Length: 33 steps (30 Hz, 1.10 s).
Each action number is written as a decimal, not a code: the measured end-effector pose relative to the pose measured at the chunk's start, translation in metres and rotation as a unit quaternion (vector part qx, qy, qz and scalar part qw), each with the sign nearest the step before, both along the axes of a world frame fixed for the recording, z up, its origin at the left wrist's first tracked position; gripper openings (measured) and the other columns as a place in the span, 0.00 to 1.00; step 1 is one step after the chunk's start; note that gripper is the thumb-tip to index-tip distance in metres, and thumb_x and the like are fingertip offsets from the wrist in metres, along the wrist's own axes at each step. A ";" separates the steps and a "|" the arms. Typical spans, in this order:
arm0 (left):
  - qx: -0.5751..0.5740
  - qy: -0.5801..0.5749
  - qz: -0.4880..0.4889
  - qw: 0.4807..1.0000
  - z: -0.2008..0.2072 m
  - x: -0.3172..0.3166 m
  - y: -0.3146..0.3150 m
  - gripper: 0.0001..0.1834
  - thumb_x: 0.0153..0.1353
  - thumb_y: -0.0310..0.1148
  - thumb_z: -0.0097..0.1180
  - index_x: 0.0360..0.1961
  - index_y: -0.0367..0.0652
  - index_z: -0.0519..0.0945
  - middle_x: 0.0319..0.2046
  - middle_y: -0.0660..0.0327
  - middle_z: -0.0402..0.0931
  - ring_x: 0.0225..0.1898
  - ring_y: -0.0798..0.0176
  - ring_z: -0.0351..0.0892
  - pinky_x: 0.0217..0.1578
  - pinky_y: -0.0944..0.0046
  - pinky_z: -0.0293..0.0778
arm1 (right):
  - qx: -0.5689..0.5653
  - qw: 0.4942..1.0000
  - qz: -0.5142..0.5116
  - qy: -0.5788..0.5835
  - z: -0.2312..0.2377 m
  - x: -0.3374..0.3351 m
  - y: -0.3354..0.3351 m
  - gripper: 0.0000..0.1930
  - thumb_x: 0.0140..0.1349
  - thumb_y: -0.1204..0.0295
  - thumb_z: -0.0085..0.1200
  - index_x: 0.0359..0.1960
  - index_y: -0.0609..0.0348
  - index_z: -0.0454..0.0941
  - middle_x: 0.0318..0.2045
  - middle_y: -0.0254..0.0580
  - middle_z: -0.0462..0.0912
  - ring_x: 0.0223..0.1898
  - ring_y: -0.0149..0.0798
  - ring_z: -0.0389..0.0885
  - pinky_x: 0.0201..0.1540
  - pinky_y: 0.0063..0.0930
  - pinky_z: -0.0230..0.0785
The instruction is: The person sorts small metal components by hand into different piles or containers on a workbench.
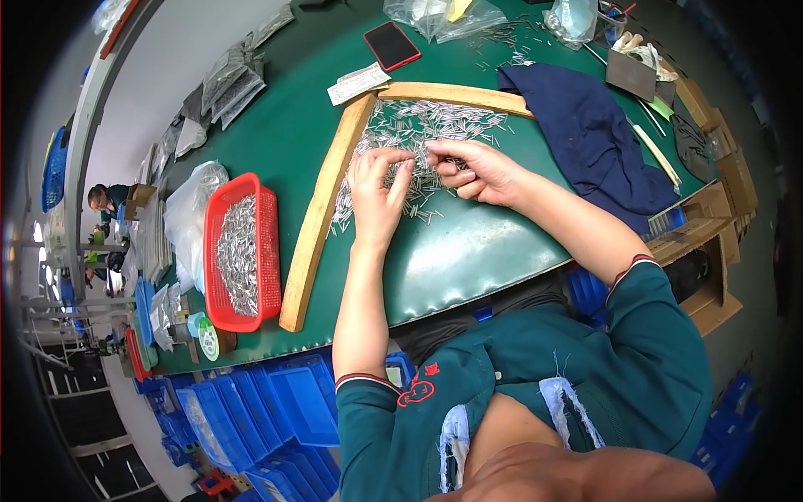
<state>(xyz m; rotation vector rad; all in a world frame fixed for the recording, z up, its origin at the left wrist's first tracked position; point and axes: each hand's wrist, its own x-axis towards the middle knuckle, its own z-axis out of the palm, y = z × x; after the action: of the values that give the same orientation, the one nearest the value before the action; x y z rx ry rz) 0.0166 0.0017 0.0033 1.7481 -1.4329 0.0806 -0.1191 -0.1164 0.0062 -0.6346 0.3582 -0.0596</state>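
Both hands are raised over a spread of small silver metal pins (452, 121) on a green-topped table. My left hand (378, 191) has its thumb and forefinger brought together in a pinch, at the left part of the pins. Facing it a short gap away, my right hand (483, 173) is closed too, with thumb and forefinger pressed together and the other fingers curled. Whatever sits between the fingertips of either hand is too small to make out. Two wooden strips (328, 209) meet at a corner and border the pins on the left and far sides.
To the left stands a red plastic basket (269, 251) full of silver metal pieces. A phone (391, 45) and a paper slip (358, 84) lie beyond the wooden corner. Dark blue cloth (585, 134) covers the right side. Blue bins (305, 406) are stacked below the table's left edge.
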 end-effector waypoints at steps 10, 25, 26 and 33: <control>-0.039 -0.085 -0.006 0.996 -0.005 -0.004 -0.002 0.05 0.50 0.30 0.56 0.30 0.47 0.76 0.29 0.67 0.75 0.35 0.66 0.74 0.54 0.53 0.52 | -0.303 0.948 -0.088 0.032 -0.001 0.002 0.011 0.11 0.55 0.63 0.53 0.28 0.57 0.76 0.18 0.23 0.69 0.15 0.15 0.57 0.14 0.12 0.45; -0.017 0.012 -0.001 1.000 -0.008 -0.008 -0.003 0.10 0.51 0.29 0.56 0.37 0.47 0.79 0.26 0.63 0.77 0.29 0.66 0.75 0.43 0.64 0.66 | -0.356 0.925 -0.130 0.018 -0.008 0.005 0.009 0.11 0.57 0.65 0.51 0.33 0.61 0.77 0.25 0.29 0.76 0.26 0.17 0.67 0.26 0.12 0.59; 0.000 0.071 -0.002 0.997 -0.008 -0.009 -0.003 0.10 0.51 0.29 0.55 0.37 0.45 0.79 0.26 0.62 0.77 0.29 0.65 0.76 0.40 0.66 0.68 | -0.371 0.919 -0.136 0.009 -0.010 0.006 0.008 0.11 0.58 0.65 0.50 0.33 0.61 0.77 0.25 0.28 0.76 0.25 0.17 0.67 0.26 0.12 0.59; -0.019 0.211 -0.032 0.977 -0.005 -0.015 -0.004 0.11 0.54 0.25 0.52 0.40 0.40 0.78 0.30 0.58 0.77 0.35 0.68 0.76 0.36 0.72 0.71 | -0.432 0.879 -0.187 -0.070 -0.021 0.011 0.007 0.12 0.59 0.66 0.49 0.34 0.62 0.77 0.25 0.27 0.76 0.25 0.16 0.66 0.26 0.13 0.59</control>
<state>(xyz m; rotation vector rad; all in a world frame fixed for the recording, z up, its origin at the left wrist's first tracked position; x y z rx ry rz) 0.0016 -0.0023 -0.0013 1.5697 -1.1648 -0.2811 -0.1080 -0.1094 -0.0151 -1.4327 0.2982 -0.6639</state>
